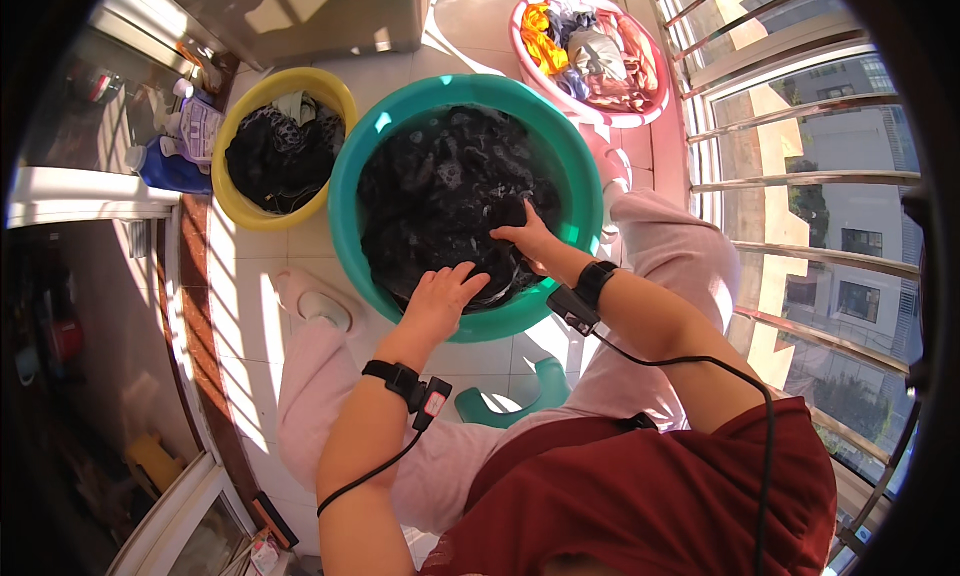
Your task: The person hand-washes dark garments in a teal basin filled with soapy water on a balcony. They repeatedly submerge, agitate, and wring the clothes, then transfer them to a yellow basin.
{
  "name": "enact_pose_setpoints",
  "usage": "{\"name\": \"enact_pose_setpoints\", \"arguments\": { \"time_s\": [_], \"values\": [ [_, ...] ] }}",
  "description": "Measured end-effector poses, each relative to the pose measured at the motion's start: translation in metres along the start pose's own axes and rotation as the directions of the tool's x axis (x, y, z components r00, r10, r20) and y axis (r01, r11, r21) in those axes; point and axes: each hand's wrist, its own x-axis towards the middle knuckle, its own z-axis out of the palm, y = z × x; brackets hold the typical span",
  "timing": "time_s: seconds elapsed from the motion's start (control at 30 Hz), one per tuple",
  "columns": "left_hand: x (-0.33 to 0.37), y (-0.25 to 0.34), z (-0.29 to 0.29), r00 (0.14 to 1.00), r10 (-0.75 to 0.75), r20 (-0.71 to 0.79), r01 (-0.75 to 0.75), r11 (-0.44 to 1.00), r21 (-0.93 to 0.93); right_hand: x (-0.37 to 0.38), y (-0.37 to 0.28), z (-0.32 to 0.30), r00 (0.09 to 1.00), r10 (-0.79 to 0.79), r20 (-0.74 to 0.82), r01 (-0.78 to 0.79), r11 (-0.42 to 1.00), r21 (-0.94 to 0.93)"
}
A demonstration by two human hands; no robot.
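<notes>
A large green basin [345,241] holds dark wet clothes [440,171] in sudsy water. My right hand [532,241] reaches over the near right part of the basin, thumb and fingers closed on a bunched dark garment [506,213]. Some of its fingers are hidden by the cloth. At the near left of the basin, my left hand [440,298] lies over the edge of the clothes. Its fingers are stretched out and apart, with nothing visibly held.
To the left stands a yellow basin [232,204] of dark clothes, beside a blue bottle [165,168]. A pink-and-white basin [528,61] with colourful clothes sits at the far right. A green curved plastic piece [510,414] lies between my legs. Metal railings [800,181] line the right side.
</notes>
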Motion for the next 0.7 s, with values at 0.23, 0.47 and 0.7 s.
{"name": "enact_pose_setpoints", "arguments": {
  "time_s": [0.23, 0.47, 0.7],
  "values": [
    [-0.002, -0.026, 0.080, 0.984, -0.017, 0.178, 0.002, 0.997, 0.083, 0.012, 0.096, -0.003, 0.798, -0.590, 0.127, 0.549, 0.623, -0.557],
    [0.017, -0.061, 0.124, 0.903, -0.166, 0.397, 0.140, 0.986, 0.094, 0.046, 0.095, -0.018, 0.752, 0.079, 0.655, 0.658, -0.151, -0.737],
    [0.031, -0.085, 0.147, 0.829, -0.376, 0.414, 0.397, 0.917, 0.039, 0.090, 0.113, 0.018, 0.870, 0.432, 0.239, 0.280, -0.033, -0.960]
  ]
}}
